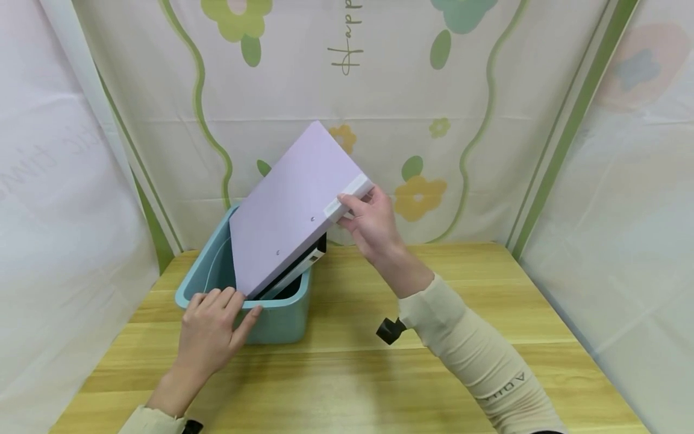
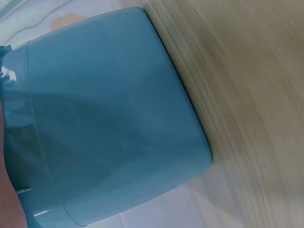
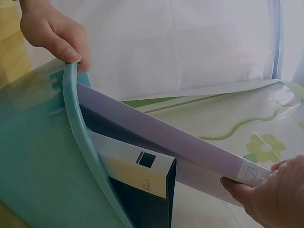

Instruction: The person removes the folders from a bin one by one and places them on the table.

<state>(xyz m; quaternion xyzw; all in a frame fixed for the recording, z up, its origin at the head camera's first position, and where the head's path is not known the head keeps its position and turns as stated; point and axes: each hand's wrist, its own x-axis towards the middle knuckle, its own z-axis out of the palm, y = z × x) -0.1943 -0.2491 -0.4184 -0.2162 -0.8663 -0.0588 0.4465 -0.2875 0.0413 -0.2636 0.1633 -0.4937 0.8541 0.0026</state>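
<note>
A pale purple file folder (image 1: 295,196) leans at a slant out of a blue-green plastic bin (image 1: 279,322). Its upper corner, with a white spine label, is pinched between the thumb and fingers of my right hand (image 1: 374,226). My left hand (image 1: 211,325) grips the near rim of the bin, fingers curled over the edge. Beneath the purple folder, a black clip file (image 3: 147,166) with a white and yellow label stands tilted inside the bin. In the left wrist view the bin's outer wall (image 2: 109,118) fills most of the picture.
The bin stands on the left of a wooden table (image 1: 347,374). A white curtain with printed flowers (image 1: 379,90) hangs behind the table, and white cloth walls (image 1: 629,253) flank both sides. A small black device (image 1: 390,331) sits at the right wrist.
</note>
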